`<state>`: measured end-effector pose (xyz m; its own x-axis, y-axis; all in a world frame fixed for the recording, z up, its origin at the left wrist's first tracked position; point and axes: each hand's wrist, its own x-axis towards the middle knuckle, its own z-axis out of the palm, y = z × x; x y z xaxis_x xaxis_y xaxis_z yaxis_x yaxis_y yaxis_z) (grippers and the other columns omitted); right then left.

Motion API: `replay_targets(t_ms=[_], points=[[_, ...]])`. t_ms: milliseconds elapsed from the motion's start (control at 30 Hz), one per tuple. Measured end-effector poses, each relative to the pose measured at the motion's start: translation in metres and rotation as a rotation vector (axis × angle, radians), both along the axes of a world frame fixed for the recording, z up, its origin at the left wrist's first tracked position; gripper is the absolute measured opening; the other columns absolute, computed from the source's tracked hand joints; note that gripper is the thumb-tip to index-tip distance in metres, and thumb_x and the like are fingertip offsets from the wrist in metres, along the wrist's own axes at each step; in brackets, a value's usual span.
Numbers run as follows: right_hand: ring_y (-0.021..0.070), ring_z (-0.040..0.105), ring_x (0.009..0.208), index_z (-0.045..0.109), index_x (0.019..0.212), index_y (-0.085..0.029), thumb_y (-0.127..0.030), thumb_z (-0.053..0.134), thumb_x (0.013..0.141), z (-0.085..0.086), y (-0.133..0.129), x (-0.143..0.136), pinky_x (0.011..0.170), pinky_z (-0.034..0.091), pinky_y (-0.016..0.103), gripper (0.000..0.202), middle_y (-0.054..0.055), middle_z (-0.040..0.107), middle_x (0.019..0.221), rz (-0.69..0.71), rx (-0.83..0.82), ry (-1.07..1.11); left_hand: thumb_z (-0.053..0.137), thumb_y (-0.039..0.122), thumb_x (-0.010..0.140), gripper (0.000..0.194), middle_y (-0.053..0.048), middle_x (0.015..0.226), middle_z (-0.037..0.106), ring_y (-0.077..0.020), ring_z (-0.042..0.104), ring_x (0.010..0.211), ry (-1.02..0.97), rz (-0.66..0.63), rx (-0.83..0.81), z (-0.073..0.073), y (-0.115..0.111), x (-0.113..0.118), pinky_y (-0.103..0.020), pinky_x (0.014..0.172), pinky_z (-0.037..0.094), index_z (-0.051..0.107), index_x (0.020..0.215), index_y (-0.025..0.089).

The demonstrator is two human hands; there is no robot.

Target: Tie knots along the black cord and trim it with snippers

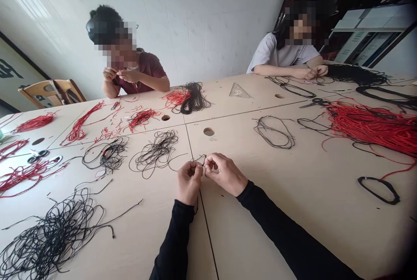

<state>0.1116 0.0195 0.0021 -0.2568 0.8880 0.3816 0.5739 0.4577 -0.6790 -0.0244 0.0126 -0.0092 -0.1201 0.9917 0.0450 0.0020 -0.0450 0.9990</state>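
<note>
Cord [204, 160], thin and black, held in a two-handed pinch

Left hand [190, 181]: closed lightly, thumb and forefinger gripping the cord. Right hand [224, 172]: just beside it, thumb and fingers drawn together on the same strand. Cord spans the small gap between the two; whether it is knotted there is too fine to tell. A dark strand hangs below the left hand. Both wrists in black knit sleeves.

Surface beneath: table [260, 223], pale, smooth, crossed by dark straight seams, with round holes beyond the hands.

Left of the hands: wiry loose coil [158, 149] of black cord, closest. Farther left and nearer the body, a large black tangle [57, 232], springy loops, stray ends.

Right of the hands: flat black loop [378, 190], a long oval, thicker than the cord. Beyond it, a dense red bundle [374, 126], stringy, mixed with black. Scissors [314, 103] lie at its far left edge.

Ahead of the right hand: thin oval coil [274, 132]; farther off, a clear triangular ruler [240, 90].

Across the table, ahead-left: person in maroon [151, 65], fingers pinching red cord. Ahead-right: person in a pale top [286, 56], hands beside a matted black bundle [353, 74].
</note>
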Motion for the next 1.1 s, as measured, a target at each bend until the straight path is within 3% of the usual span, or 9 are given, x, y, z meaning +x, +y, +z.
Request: replay_targets(t_ms=[533,767,1100], points=[[0.015,0.053,0.071,0.047,0.073,-0.02,-0.012,0.052,0.078,0.0001,0.0005,-0.0011,0.064,0.045,0.027,0.01,0.002,0.057,0.074,0.013,-0.056,-0.02,0.063,0.03,0.069,0.015,0.002,0.049,0.053,-0.01,0.048,0.045,0.01,-0.028,-0.026,0.0055,-0.0023,0.0015,-0.021,0.044,0.038,0.062,0.064,0.015],[0.0144,0.053,0.07,0.05,0.078,-0.02,-0.015,0.052,0.079,0.004,-0.0011,-0.0006,0.065,0.046,0.027,0.005,0.001,0.059,0.076,-0.001,-0.049,0.031,0.062,0.032,0.072,0.017,0.006,0.044,0.046,-0.006,0.037,0.036,-0.035,-0.053,-0.105,0.0086,-0.0035,0.0009,-0.019,0.037,0.029,0.058,0.068,0.016],[0.0142,0.053,0.068,0.047,0.074,-0.02,-0.015,0.052,0.078,0.0004,-0.0006,0.0001,0.064,0.046,0.027,0.008,0.0,0.057,0.073,-0.01,-0.04,0.027,0.062,0.034,0.072,0.02,0.006,0.044,0.046,-0.0042,0.034,0.034,-0.07,-0.059,-0.124,0.0068,-0.0027,0.0023,-0.017,0.034,0.026,0.056,0.067,0.015]])
